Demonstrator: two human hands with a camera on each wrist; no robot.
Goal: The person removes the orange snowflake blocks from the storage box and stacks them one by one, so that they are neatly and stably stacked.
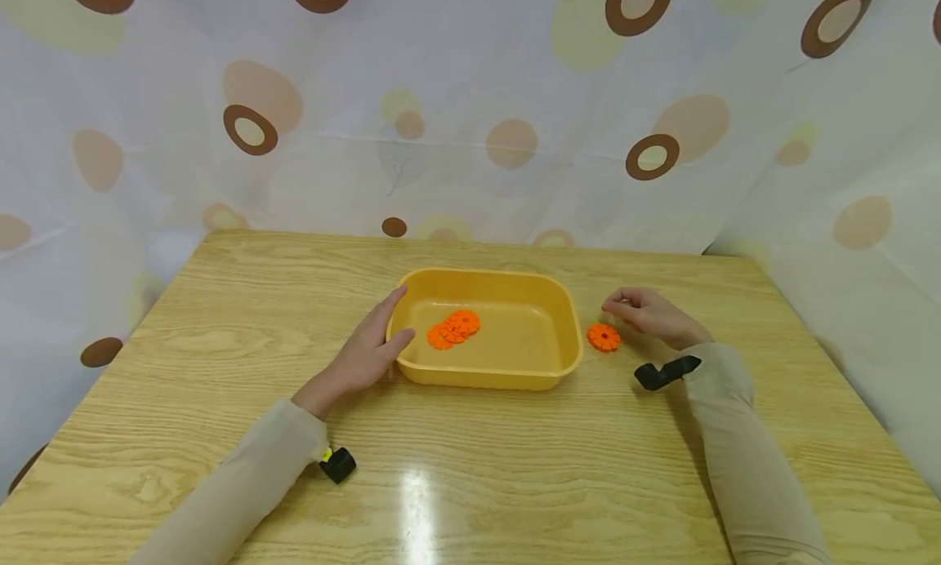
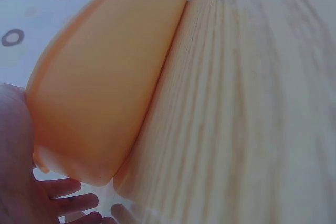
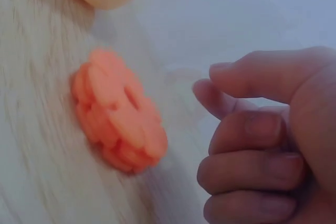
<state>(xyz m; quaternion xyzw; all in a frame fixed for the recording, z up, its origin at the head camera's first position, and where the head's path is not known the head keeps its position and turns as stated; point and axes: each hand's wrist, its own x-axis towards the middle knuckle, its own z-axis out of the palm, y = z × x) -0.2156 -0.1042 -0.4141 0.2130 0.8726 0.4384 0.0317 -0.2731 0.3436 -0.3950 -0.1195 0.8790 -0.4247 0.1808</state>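
Straight-fingered, my left hand (image 1: 360, 354) rests against the left end of the yellow tray (image 1: 485, 380), its thumb over the rim and the other fingers along the outside rather than clenched. Below that wrist, by my beige sleeve (image 1: 250, 467), sits a small black device (image 1: 338, 465). Tray and hands are over a wood-grained table (image 1: 515, 483). Inside the tray, left of its middle, a few notched orange discs (image 1: 441, 337) lie flat, overlapping one another. Just past the tray's right end, on the bare wood, is a little stack of orange discs (image 1: 604, 344), layered unevenly, a hole at the centre. Right beside it but apart from it, I have my right hand (image 1: 654, 314) with the thumb and index fingertips brought together and the remaining fingers curled in, gripping nothing. Behind everything hangs a white curtain (image 1: 456, 173) with brown rings and pale spots.
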